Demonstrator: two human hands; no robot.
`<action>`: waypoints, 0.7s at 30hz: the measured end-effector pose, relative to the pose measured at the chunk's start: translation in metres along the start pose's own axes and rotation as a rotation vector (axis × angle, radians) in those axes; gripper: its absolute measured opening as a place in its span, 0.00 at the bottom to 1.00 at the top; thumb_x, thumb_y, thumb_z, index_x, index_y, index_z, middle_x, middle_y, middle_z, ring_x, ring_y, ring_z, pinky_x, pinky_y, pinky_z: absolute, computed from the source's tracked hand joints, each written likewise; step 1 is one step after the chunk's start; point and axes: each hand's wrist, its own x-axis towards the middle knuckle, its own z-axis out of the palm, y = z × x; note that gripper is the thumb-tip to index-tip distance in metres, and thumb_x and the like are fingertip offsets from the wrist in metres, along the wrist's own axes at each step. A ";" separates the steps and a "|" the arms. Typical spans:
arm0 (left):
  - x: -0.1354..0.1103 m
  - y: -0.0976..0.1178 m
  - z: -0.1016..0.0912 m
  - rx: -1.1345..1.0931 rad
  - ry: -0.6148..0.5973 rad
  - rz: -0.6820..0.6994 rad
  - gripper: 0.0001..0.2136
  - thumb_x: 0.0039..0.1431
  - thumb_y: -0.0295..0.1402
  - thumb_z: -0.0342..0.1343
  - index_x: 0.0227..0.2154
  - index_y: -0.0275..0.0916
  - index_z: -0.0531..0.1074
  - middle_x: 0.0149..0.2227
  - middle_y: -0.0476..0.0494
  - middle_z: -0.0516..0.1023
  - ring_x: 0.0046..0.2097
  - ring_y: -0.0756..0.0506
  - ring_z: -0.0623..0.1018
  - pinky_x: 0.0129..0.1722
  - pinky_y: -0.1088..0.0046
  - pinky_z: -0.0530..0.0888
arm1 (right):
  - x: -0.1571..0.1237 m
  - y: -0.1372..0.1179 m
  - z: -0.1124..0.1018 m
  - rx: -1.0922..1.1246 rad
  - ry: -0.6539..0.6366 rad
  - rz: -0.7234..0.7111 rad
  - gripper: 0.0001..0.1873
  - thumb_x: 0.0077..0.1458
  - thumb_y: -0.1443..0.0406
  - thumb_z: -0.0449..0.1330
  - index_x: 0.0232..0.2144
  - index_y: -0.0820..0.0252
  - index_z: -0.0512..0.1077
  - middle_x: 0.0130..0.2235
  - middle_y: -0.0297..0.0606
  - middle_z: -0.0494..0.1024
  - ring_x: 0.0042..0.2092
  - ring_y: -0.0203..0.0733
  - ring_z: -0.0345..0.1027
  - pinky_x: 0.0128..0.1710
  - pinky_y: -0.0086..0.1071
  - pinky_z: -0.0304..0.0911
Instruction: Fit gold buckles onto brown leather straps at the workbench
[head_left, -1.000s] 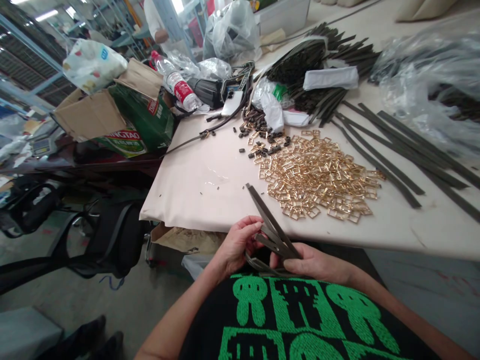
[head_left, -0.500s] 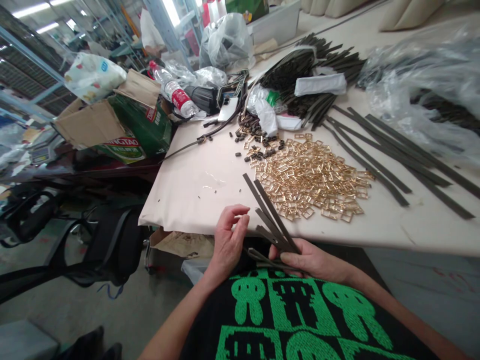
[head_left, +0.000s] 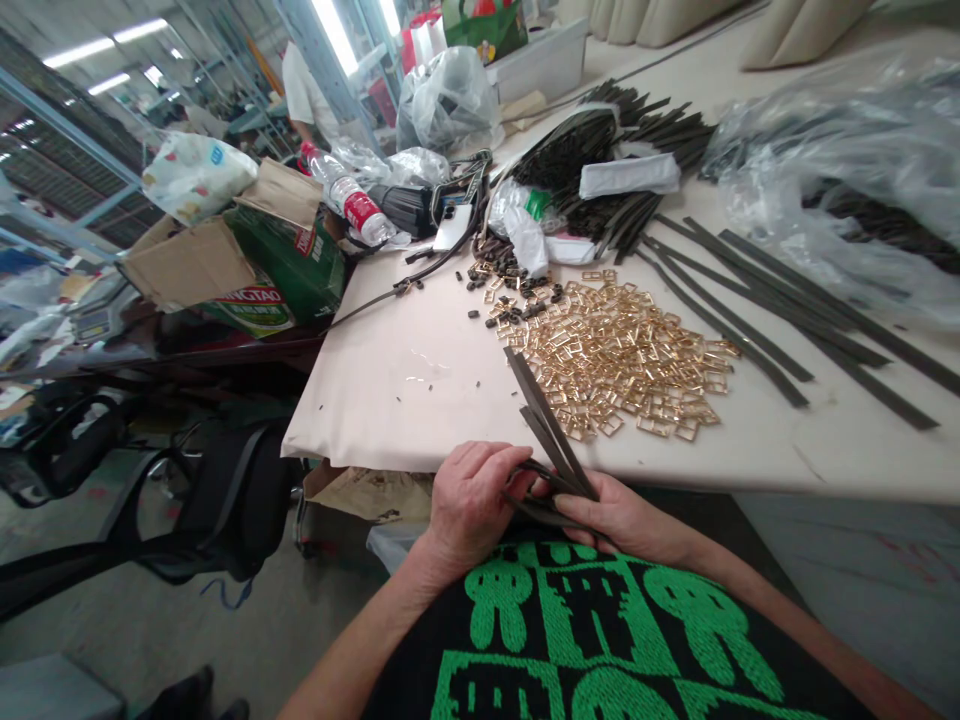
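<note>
My right hand (head_left: 622,512) grips a small bunch of dark strap strips (head_left: 553,440) at the table's front edge, their ends fanning up and leftward. From the left, my left hand (head_left: 480,495) has its fingers curled and closed around the lower strip ends, next to my right fingers. Where exactly the fingertips pinch is partly hidden. Just beyond the strips lies a heap of gold rectangular buckles (head_left: 622,350). Small dark pieces (head_left: 517,310) are scattered at the heap's left side.
Loose long strips (head_left: 772,290) lie to the right, near a clear plastic bag (head_left: 847,190). A big strip bundle (head_left: 585,150) rests at the back. A bottle (head_left: 352,200) and a green carton (head_left: 285,270) stand left. Chairs (head_left: 217,500) are on the floor; a person (head_left: 307,95) stands behind.
My left hand has moved right and closed on the lower strip ends; before, it was apart from them with its fingers open. My right hand keeps its hold.
</note>
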 end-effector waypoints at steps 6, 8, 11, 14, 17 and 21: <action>-0.006 -0.001 0.001 0.050 0.019 -0.024 0.05 0.61 0.31 0.58 0.39 0.42 0.76 0.33 0.46 0.81 0.34 0.48 0.78 0.35 0.72 0.74 | 0.001 0.000 0.001 0.053 0.072 0.009 0.38 0.49 0.44 0.66 0.53 0.60 0.66 0.19 0.23 0.63 0.17 0.27 0.47 0.14 0.23 0.38; -0.007 -0.001 0.001 0.066 0.034 -0.014 0.06 0.60 0.29 0.59 0.40 0.42 0.76 0.33 0.46 0.80 0.33 0.48 0.77 0.35 0.72 0.73 | 0.002 0.001 0.001 0.060 0.072 0.004 0.36 0.50 0.45 0.66 0.54 0.60 0.66 0.19 0.23 0.64 0.16 0.26 0.47 0.14 0.22 0.38; -0.007 -0.002 -0.001 0.080 0.053 0.011 0.09 0.60 0.25 0.58 0.41 0.42 0.76 0.32 0.46 0.80 0.32 0.48 0.76 0.34 0.71 0.72 | 0.003 0.003 -0.001 0.042 0.039 -0.013 0.33 0.52 0.46 0.64 0.52 0.61 0.68 0.19 0.23 0.64 0.16 0.26 0.48 0.14 0.22 0.40; -0.007 -0.001 -0.002 -0.007 0.043 0.055 0.10 0.60 0.24 0.57 0.42 0.43 0.76 0.32 0.47 0.79 0.32 0.50 0.76 0.33 0.73 0.71 | 0.003 0.003 -0.002 0.060 0.019 -0.027 0.32 0.52 0.46 0.65 0.50 0.62 0.69 0.18 0.24 0.64 0.16 0.26 0.48 0.13 0.21 0.40; -0.007 0.003 -0.001 -0.180 -0.017 0.047 0.07 0.60 0.25 0.57 0.39 0.42 0.75 0.31 0.48 0.79 0.31 0.51 0.76 0.31 0.75 0.72 | 0.002 0.001 -0.002 0.130 0.052 -0.022 0.33 0.52 0.47 0.65 0.52 0.62 0.67 0.19 0.23 0.64 0.16 0.25 0.48 0.13 0.21 0.40; -0.007 0.008 0.002 -0.283 -0.109 0.073 0.02 0.60 0.28 0.58 0.34 0.41 0.75 0.29 0.48 0.79 0.29 0.51 0.76 0.29 0.77 0.74 | -0.001 0.001 -0.002 0.226 0.119 0.008 0.37 0.51 0.49 0.65 0.57 0.61 0.63 0.18 0.20 0.62 0.15 0.25 0.46 0.14 0.20 0.42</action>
